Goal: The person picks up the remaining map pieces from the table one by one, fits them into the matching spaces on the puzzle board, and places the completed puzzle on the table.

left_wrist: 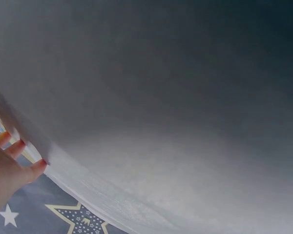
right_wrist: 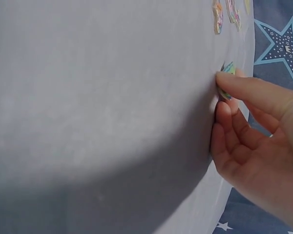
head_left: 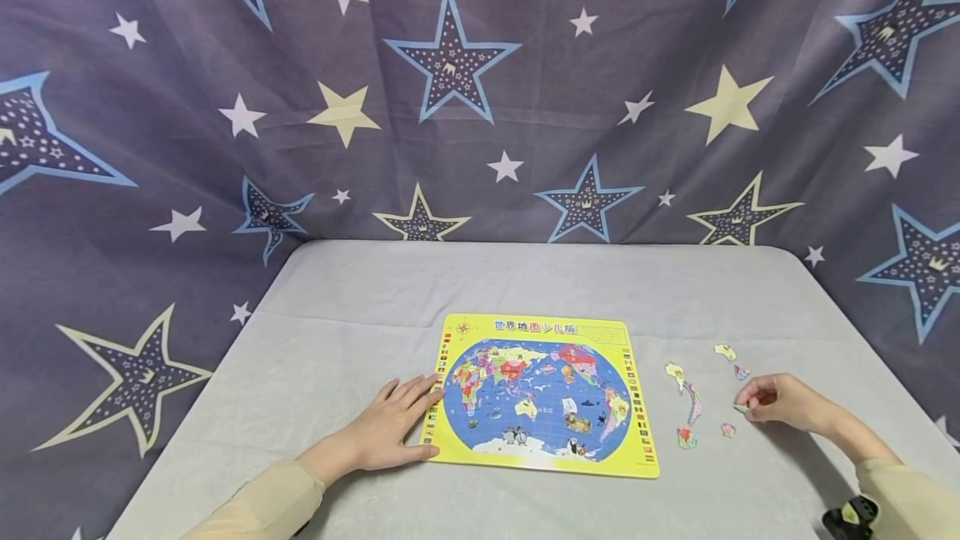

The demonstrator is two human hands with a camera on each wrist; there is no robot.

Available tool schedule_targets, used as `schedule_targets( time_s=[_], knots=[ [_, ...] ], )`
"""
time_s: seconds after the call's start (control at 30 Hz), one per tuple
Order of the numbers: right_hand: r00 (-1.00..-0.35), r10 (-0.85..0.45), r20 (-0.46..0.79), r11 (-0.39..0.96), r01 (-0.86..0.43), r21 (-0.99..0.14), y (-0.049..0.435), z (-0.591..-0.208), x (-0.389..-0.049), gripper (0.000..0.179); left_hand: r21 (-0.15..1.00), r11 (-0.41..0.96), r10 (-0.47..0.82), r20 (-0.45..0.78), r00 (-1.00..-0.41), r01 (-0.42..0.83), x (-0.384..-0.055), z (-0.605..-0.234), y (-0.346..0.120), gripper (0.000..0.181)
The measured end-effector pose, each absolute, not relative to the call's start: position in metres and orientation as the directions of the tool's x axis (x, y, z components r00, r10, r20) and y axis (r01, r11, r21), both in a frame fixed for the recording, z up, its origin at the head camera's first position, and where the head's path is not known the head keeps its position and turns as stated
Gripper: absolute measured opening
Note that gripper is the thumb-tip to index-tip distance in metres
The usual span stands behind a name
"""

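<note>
A yellow-bordered world map puzzle board lies flat on the table, its blue oval map filled with coloured land and animals. My left hand rests at the board's left edge, fingers straight and spread, thumb at the lower left corner. To the right of the board, my right hand pinches a small green puzzle piece between thumb and fingers, low over the table. In the right wrist view the thumb covers part of this piece. The left wrist view catches only the fingers at its left side.
Several loose puzzle pieces lie between board and right hand: a cream one, a long purple one, a red-green one, a small pink one. Farther back are another cream piece and a purple-blue one. A star-patterned curtain surrounds the grey table.
</note>
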State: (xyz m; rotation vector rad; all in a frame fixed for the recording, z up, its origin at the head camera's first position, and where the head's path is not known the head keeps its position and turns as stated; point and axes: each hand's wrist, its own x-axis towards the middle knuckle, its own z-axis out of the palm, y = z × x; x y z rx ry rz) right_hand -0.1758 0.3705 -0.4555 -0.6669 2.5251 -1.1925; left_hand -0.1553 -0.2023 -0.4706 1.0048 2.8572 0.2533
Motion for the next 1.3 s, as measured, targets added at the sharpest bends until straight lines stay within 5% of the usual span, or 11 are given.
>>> schedule_targets(
  time_s=[0.7, 1.3],
  knots=[
    [-0.857, -0.502, -0.117, 0.598, -0.246, -0.762, 0.361, -0.446, -0.18, 0.015, 0.197, 0.773, 0.623, -0.062, -0.78, 0.603, -0.154, -0.468, -0.201, 0.078],
    [-0.85, -0.524, -0.054, 0.573, -0.305, -0.76, 0.33, -0.442, -0.191, 0.011, 0.198, 0.771, 0.624, -0.049, -0.78, 0.605, -0.154, -0.468, -0.201, 0.078]
  ],
)
